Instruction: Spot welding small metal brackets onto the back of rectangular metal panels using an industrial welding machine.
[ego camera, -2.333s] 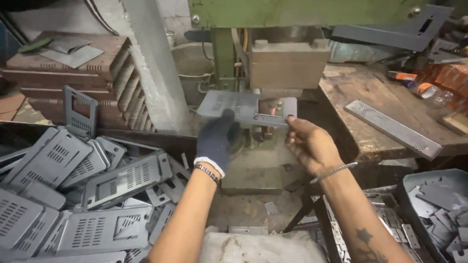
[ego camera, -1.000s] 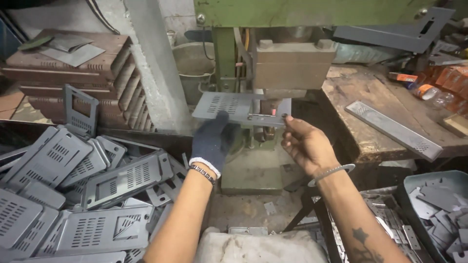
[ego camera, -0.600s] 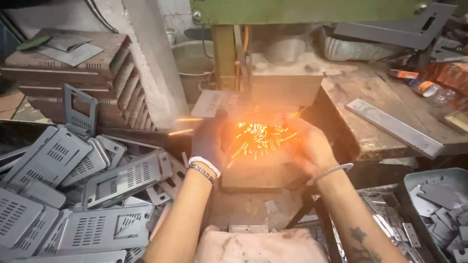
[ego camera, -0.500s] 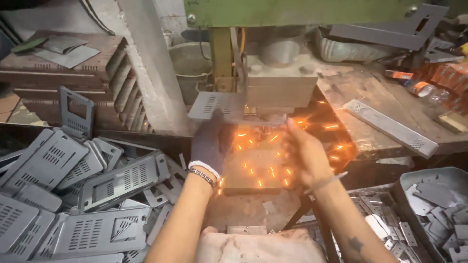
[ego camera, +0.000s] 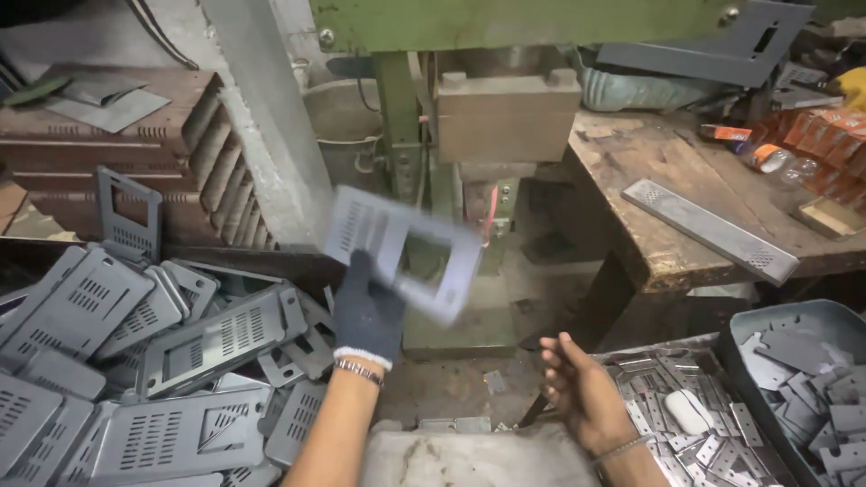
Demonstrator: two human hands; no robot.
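Note:
My left hand [ego camera: 368,311], in a dark knitted glove with a white cuff, grips a grey perforated metal panel [ego camera: 403,250] with a rectangular cut-out. The panel is blurred and tilted in the air in front of the green press machine [ego camera: 469,99]. My bare right hand [ego camera: 585,390] is low at the right, fingers apart, holding nothing, just left of a bin of small metal parts [ego camera: 695,397]. A thin bracelet is on each wrist.
A heap of similar grey vented panels [ego camera: 135,361] lies at the left. A worn wooden bench [ego camera: 667,180] at the right carries a long perforated strip [ego camera: 713,230]. A grey tub of small plates [ego camera: 803,379] sits at the lower right. Stacked rusty louvred panels [ego camera: 135,144] stand at the back left.
The sparks at the press have stopped. My left hand has pulled the panel away from the machine, down and left. My right hand let go and dropped to the lower right.

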